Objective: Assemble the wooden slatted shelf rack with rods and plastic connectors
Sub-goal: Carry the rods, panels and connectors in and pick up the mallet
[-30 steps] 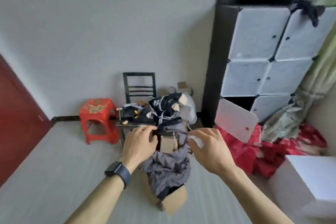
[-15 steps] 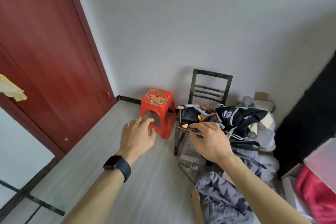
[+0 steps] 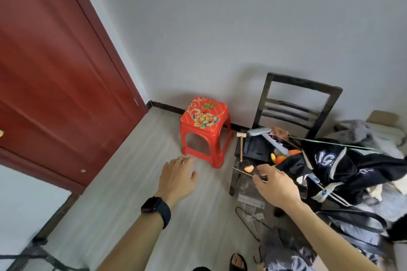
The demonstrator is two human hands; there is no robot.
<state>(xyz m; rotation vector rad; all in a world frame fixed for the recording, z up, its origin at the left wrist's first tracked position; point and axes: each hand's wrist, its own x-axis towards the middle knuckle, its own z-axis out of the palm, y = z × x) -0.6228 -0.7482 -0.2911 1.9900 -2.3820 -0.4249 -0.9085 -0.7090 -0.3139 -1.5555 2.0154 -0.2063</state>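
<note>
Parted since: left hand [image 3: 176,180], right hand [image 3: 276,185], grips slack, empty; mallet [image 3: 241,146] handle points nearward.

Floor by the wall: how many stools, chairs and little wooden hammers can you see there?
red stool: 1
dark chair: 1
wooden mallet: 1
Total: 3
</note>
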